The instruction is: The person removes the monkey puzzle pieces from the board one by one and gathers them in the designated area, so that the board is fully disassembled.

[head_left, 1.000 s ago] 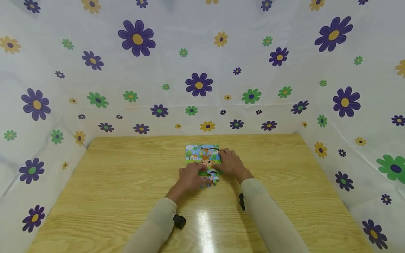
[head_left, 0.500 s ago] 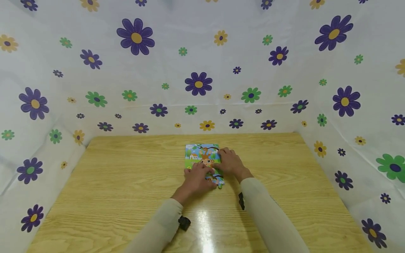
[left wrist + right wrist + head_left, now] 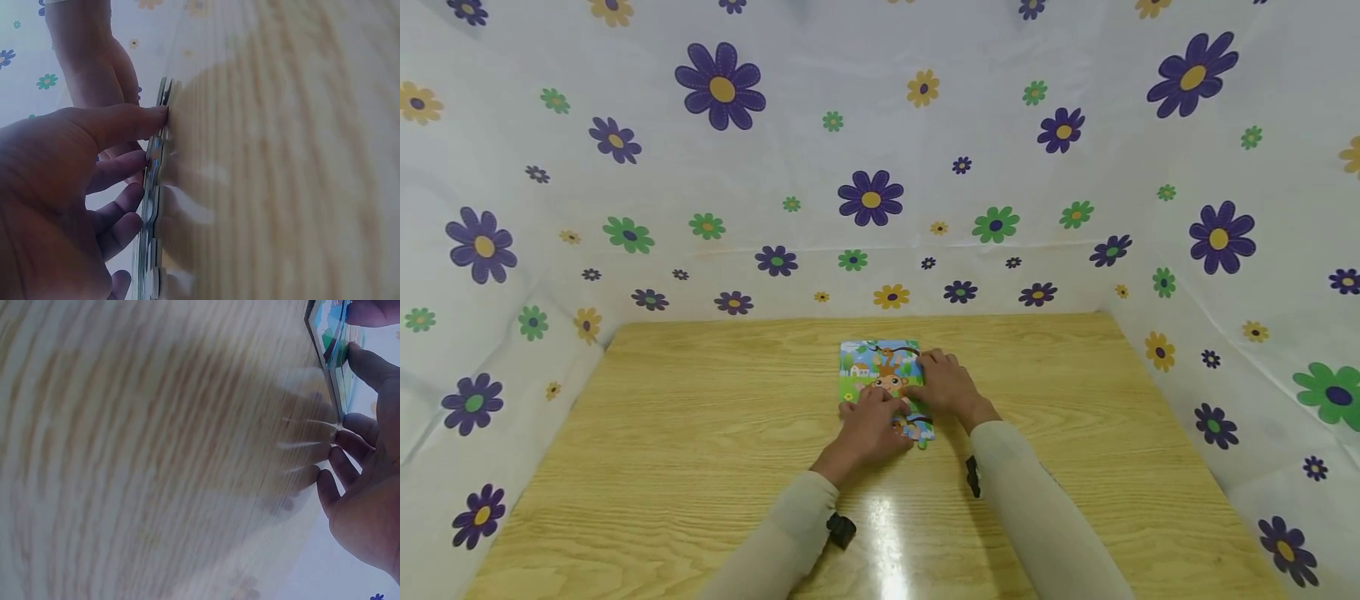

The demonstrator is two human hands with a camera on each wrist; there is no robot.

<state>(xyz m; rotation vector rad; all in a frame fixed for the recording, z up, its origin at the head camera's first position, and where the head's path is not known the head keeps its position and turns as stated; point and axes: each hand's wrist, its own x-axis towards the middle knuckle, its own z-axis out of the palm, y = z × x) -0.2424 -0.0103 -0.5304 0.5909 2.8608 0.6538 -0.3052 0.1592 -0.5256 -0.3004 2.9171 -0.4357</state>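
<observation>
A colourful jigsaw puzzle (image 3: 859,368) with a monkey picture lies flat on the wooden table. Its near part, a piece (image 3: 920,430) with a knobbed lower edge, extends from under my left hand (image 3: 871,427). That hand's fingers press on the picture, and in the left wrist view the thumb (image 3: 134,119) meets the puzzle's knobbed edge (image 3: 156,212). My right hand (image 3: 951,385) lies along the right side. In the right wrist view its thumb (image 3: 369,362) rests on top while the other fingers (image 3: 340,465) touch down beside the border. My left hand covers the picture's lower left.
Wood-grain table (image 3: 700,458) surrounds the puzzle. A white flower-print cloth (image 3: 790,150) hangs behind it and along both sides. Black clasps show at the cuffs, one (image 3: 841,529) on the left wrist and another (image 3: 973,477) on the right.
My left hand has moved right, bringing the knobbed lower piece with it from askew to in line below the picture. The right hand has stayed at the right edge.
</observation>
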